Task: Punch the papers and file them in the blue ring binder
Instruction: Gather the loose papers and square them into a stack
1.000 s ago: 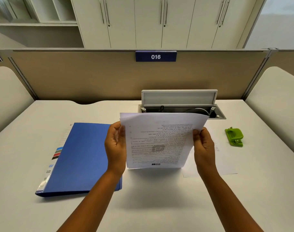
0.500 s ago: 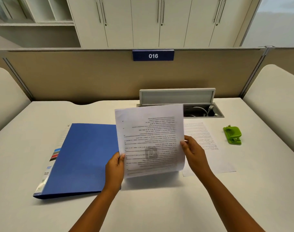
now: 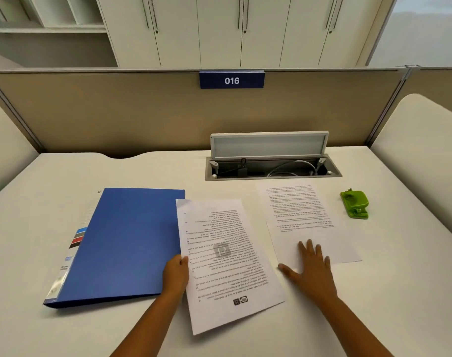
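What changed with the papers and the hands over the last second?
The printed sheets, held upright in both hands before, now lie low beside the blue ring binder, gripped only by the left hand. The right hand let go and moved right onto the other sheet, fingers spread. Binder shut, green hole punch unmoved.

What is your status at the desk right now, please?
Left hand gripping printed white paper sheet; right hand flat on second printed sheet. Blue ring binder closed. Green hole punch untouched. Nothing blocking.
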Available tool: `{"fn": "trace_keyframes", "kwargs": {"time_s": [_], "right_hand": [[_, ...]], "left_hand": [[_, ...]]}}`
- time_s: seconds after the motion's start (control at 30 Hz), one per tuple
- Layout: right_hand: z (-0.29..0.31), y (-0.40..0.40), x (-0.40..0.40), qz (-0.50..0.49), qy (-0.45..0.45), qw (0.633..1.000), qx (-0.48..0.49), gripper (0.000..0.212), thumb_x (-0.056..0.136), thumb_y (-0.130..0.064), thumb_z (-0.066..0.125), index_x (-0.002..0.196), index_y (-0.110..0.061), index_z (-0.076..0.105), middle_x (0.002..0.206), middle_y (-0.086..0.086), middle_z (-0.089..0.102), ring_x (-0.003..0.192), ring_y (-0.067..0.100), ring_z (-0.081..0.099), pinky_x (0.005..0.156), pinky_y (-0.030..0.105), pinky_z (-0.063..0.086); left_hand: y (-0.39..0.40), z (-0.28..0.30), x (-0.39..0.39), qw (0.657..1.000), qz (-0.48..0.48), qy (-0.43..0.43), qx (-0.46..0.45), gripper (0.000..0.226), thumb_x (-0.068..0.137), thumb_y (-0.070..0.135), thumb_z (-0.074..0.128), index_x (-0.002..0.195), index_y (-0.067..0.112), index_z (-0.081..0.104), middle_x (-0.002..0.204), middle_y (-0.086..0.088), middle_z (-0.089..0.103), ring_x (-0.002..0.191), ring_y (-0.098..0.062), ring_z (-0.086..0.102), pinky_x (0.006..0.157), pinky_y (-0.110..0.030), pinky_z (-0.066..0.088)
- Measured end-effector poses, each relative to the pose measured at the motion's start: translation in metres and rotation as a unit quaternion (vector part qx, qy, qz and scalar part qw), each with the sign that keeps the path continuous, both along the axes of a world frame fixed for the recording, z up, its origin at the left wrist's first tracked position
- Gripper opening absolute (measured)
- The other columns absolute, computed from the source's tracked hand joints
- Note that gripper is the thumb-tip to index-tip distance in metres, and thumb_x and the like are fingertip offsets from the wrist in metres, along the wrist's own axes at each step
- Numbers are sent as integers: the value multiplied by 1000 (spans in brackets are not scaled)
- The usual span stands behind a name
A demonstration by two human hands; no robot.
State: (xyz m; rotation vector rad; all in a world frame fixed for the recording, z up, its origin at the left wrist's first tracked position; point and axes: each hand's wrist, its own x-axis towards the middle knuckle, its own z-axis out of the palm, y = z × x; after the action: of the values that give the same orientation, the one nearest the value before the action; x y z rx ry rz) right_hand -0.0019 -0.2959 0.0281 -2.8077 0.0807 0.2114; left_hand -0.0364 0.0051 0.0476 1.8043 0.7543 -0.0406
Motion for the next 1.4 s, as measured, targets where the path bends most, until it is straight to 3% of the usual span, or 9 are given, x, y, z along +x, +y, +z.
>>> {"fn": "trace_keyframes", "kwargs": {"time_s": [0.27, 0.5, 0.7, 0.8, 0.93, 1.03, 1.13, 1.23, 1.4], "right_hand": [[-6, -1, 2, -9, -31, 999, 33, 57, 94, -46, 37, 145, -25, 24, 157, 4, 13, 145, 24, 5, 117, 43, 5], [33, 17, -8, -28, -39, 978, 203, 43, 98, -27, 39, 141, -23, 34, 149, 2, 35, 138, 21, 31, 116, 34, 15], [35, 62, -41, 192, -47, 977, 80, 62, 92, -57, 21, 143, -21, 31, 148, -9, 28, 140, 15, 27, 112, 25, 9], [20, 78, -46, 300, 11, 954, 23, 49, 95, -35, 41, 142, -29, 32, 153, -3, 22, 143, 20, 18, 110, 33, -1], [23, 94, -51, 306, 56, 950, -24, 51, 80, -56, 36, 123, -36, 54, 132, -5, 56, 123, 18, 53, 100, 40, 34], [20, 97, -54, 326, 60, 943, -27, 77, 76, -81, 17, 137, -37, 37, 151, -7, 29, 141, 19, 22, 114, 48, -3], [13, 99, -62, 309, 144, 937, -78, 69, 77, -82, 17, 127, -43, 46, 137, -12, 51, 126, 13, 49, 112, 41, 6], [5, 102, -67, 303, 104, 945, -70, 61, 82, -77, 18, 125, -45, 46, 133, -14, 54, 121, 10, 53, 106, 37, 9], [19, 96, -63, 300, 43, 952, 47, 83, 71, -81, 2, 141, -41, 25, 154, -18, 16, 143, 4, 7, 115, 27, -12]], "left_hand": [[-3, 3, 1, 994, 5, 0, -109, 22, 95, 19, 41, 89, 6, 58, 85, -15, 66, 77, -32, 64, 62, -36, 56], [-2, 2, 1, 995, 0, 7, -102, 21, 93, 13, 44, 104, 3, 58, 96, -19, 68, 83, -36, 66, 69, -45, 57], [-3, 2, 0, 995, 5, 6, -97, 19, 93, 11, 43, 103, 4, 58, 95, -18, 68, 81, -34, 67, 65, -40, 57], [-4, 3, -2, 996, -1, -2, -87, 19, 93, 13, 44, 102, 4, 58, 94, -17, 67, 78, -32, 66, 63, -38, 57], [-5, 4, -2, 997, 1, -9, -80, 19, 93, 14, 45, 104, 6, 58, 97, -17, 66, 81, -33, 65, 68, -41, 57], [-4, 3, -3, 997, 0, -12, -74, 16, 93, 15, 46, 100, 8, 57, 100, -17, 66, 84, -34, 65, 71, -41, 57], [-5, 1, -3, 998, 3, -15, -64, 20, 93, 20, 45, 100, 7, 58, 100, -17, 67, 84, -33, 65, 73, -43, 57], [-6, 1, -3, 998, 11, -18, -59, 23, 93, 25, 45, 99, 7, 58, 99, -16, 66, 84, -33, 65, 73, -43, 57], [-11, -1, -1, 1000, 3, -20, -4, 25, 88, 24, 54, 102, 5, 60, 102, -16, 66, 90, -31, 63, 80, -47, 54]]}}
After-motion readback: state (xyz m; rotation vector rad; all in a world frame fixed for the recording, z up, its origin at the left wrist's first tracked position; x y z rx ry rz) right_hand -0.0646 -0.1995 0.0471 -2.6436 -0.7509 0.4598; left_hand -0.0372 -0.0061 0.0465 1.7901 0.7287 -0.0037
